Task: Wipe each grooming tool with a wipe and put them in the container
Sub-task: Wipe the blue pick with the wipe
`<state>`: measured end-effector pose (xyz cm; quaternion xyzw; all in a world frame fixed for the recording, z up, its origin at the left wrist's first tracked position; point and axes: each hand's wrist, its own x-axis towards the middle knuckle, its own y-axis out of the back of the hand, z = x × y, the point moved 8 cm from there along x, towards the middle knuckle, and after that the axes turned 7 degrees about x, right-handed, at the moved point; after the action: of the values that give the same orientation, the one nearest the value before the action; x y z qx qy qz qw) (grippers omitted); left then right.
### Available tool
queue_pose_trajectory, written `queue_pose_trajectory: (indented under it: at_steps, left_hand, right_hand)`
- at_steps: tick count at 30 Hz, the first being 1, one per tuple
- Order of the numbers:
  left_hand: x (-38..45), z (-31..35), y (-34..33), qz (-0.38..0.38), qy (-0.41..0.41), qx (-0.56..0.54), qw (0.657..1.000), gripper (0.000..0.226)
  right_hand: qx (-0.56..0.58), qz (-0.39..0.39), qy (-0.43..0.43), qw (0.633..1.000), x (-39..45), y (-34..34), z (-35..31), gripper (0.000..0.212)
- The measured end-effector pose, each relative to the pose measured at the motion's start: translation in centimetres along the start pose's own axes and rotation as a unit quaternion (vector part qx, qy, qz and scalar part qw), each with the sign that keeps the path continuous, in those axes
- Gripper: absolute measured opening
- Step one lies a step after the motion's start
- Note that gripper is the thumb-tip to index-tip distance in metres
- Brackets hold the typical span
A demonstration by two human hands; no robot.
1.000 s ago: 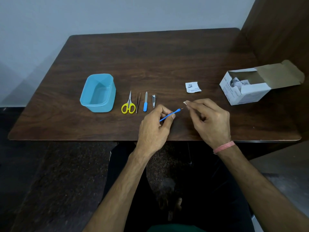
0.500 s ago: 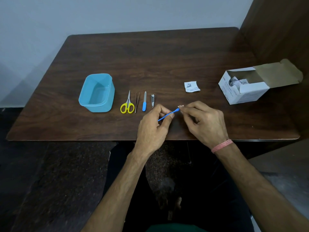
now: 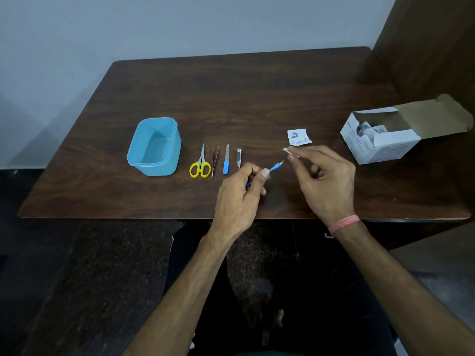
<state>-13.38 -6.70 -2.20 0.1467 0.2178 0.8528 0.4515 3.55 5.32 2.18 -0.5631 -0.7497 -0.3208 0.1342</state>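
Observation:
My left hand (image 3: 240,194) pinches a thin blue-handled tool (image 3: 274,167) with a fine metal tip pointing up and right. My right hand (image 3: 325,178) pinches a small white wipe (image 3: 286,150) just beyond that tip, a little apart from it. On the table to the left lie yellow-handled scissors (image 3: 200,164), tweezers (image 3: 215,160), a blue-handled nail file (image 3: 226,160) and a nail clipper (image 3: 239,158) in a row. An empty light-blue container (image 3: 154,146) stands left of them.
A torn white wipe wrapper (image 3: 298,136) lies beyond my right hand. An open white cardboard box (image 3: 380,140) with wipe packets sits at the right on the dark wooden table (image 3: 231,98). A brown wooden panel rises at the right.
My right hand drew the wipe off the tool's tip and moved up and right, leaving a small gap. My left hand still holds the blue tool in about the same place.

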Motion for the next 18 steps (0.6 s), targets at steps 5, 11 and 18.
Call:
queue_pose_trajectory:
  at_steps: [5,11,18]
  left_hand:
    - [-0.3,0.2,0.0,0.012,-0.001,0.000,1.000,0.027]
    - [-0.3,-0.2,0.1,0.020,0.010,-0.023,0.999,0.026]
    - [-0.4,0.1,0.3,0.026,0.012,-0.018,0.999,0.024]
  right_hand:
    - [-0.004,-0.022,0.032,0.999,-0.6,-0.8,-0.1,0.017]
    - [-0.052,-0.046,0.095,0.993,-1.3,-1.1,-0.8,0.016]
    - [-0.079,-0.047,0.097,0.991,-1.3,-1.0,-0.9,0.014]
